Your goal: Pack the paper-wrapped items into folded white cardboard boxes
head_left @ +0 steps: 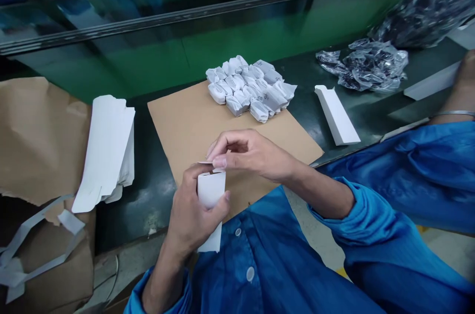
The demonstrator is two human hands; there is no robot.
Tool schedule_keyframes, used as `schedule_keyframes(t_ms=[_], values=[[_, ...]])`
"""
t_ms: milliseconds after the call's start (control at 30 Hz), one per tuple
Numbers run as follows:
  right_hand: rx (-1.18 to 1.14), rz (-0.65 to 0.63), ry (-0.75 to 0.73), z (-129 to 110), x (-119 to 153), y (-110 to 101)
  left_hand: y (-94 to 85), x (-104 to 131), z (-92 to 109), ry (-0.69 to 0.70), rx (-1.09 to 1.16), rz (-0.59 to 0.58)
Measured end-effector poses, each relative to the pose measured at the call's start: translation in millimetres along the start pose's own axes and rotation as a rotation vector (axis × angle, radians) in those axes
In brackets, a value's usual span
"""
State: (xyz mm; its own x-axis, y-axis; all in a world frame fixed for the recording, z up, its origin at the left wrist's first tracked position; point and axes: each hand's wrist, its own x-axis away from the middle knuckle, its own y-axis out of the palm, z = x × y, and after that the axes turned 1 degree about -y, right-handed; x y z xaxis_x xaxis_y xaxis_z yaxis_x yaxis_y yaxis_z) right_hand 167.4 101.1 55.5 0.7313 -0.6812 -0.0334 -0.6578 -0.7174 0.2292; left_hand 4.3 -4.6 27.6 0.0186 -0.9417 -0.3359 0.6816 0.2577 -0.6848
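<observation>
a slim white box [211, 190], held at the near edge of a brown sheet [181, 128], is gripped by the left hand [195, 212]; the right hand [250, 155] pinches its top flap [218, 170]. beyond sit paper-wrapped packets [250, 87]; flattened cartons [104, 148] lie left.

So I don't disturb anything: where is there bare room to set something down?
Bare cardboard lies left of the wrapped packets; a strip of dark table shows between cardboard and white stack. Back right is crowded with plastic bags.
</observation>
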Motion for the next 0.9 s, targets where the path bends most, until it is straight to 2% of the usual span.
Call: schedule_keyframes(t_ms=[133,267,333,400,500,733,800,900], values=[[-0.035,0.047,0.017,7.0,7.4,7.0,6.3,2.9,-2.2,-0.027,-0.031,0.023],[-0.004,0.088,-0.007,10.5,8.1,9.6,15.5,10.0,-6.6,0.023,0.096,0.168],[0.024,0.083,-0.023,9.2,8.9,11.1,16.9,13.4,-7.5,0.014,0.158,0.163],[0.078,0.078,-0.036,7.4,11.6,13.5,15.7,15.5,-6.9,-0.022,0.126,0.105],[0.236,0.114,-0.125,8.0,18.2,18.4,11.6,15.6,-4.8,-0.022,0.012,0.047],[0.644,0.193,-0.454,30.1,27.0,32.2,8.5,8.7,-3.2,0.059,0.014,0.067],[0.749,0.233,-0.499,34.3,26.3,33.6,10.7,7.0,-2.5,0.044,0.029,0.057],[0.869,0.15,-0.465,33.7,24.5,23.1,15.9,2.4,-6.1,-0.081,0.099,0.075]])
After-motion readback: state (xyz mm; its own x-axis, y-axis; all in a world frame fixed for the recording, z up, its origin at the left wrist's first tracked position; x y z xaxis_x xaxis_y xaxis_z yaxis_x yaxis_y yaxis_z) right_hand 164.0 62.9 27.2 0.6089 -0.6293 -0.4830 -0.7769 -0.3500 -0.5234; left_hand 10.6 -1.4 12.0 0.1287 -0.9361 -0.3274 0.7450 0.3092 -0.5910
